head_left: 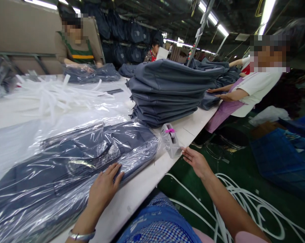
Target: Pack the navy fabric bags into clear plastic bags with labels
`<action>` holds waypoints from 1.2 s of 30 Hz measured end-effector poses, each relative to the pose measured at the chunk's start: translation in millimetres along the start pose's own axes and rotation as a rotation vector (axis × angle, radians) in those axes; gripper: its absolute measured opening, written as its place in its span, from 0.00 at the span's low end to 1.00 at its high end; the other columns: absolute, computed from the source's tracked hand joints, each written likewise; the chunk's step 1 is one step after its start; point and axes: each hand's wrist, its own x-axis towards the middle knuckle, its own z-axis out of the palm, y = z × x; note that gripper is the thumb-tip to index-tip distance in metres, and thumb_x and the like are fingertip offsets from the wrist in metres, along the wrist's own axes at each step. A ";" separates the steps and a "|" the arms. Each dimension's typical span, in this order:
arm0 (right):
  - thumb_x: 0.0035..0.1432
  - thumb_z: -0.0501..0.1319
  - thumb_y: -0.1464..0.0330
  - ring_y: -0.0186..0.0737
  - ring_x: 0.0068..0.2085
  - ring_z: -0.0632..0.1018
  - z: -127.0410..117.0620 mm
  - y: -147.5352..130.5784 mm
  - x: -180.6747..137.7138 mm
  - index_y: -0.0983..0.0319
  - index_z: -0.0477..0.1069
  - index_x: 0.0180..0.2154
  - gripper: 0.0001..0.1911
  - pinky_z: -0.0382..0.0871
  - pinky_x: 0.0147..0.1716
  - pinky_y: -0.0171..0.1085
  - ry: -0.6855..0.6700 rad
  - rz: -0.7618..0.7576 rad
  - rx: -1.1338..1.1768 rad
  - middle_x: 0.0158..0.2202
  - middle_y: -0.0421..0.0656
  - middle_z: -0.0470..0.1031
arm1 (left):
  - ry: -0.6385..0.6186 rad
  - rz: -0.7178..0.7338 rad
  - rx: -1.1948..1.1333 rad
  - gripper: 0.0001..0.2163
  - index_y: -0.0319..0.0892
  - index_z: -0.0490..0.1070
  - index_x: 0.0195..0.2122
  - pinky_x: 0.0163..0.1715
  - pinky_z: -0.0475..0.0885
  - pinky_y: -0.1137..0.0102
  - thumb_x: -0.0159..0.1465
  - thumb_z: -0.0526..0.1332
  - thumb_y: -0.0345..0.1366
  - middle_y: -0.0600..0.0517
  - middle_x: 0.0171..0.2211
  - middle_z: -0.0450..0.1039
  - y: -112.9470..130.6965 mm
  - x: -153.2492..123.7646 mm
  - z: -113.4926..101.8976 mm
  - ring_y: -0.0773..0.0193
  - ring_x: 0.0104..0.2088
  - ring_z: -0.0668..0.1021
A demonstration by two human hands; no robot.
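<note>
A dark blue-grey fabric bag (74, 162) lies flat on the table inside a clear plastic sleeve (139, 158). My left hand (105, 184) rests on the sleeve's near edge, its fingers spread and pressing lightly on the film. Just beyond the bag's right end stands a clear tape dispenser (170, 143) with a pink tie on its top. The fingertips of my right hand (196, 162) are at the dispenser's near end, fingers stretched out. Whether a bit of tape sticks to them is too small to tell.
Behind the dispenser rises a tall stack of dark blue-grey bags (167, 91). White strips (53, 94) lie loose on the white table (144, 184). Co-workers stand across the table and at the right (253, 81). White tubing (233, 192) and a blue bin (281, 158) are on the green floor.
</note>
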 end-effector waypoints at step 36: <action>0.58 0.65 0.58 0.38 0.29 0.76 212.4 -66.7 81.8 0.57 0.80 0.29 0.11 0.47 0.25 0.37 -1.358 -1.333 -1.827 0.28 0.41 0.81 | 0.070 -0.032 -0.086 0.21 0.49 0.67 0.60 0.62 0.64 0.50 0.70 0.51 0.47 0.50 0.62 0.66 5.6 -5.9 9.1 0.51 0.61 0.69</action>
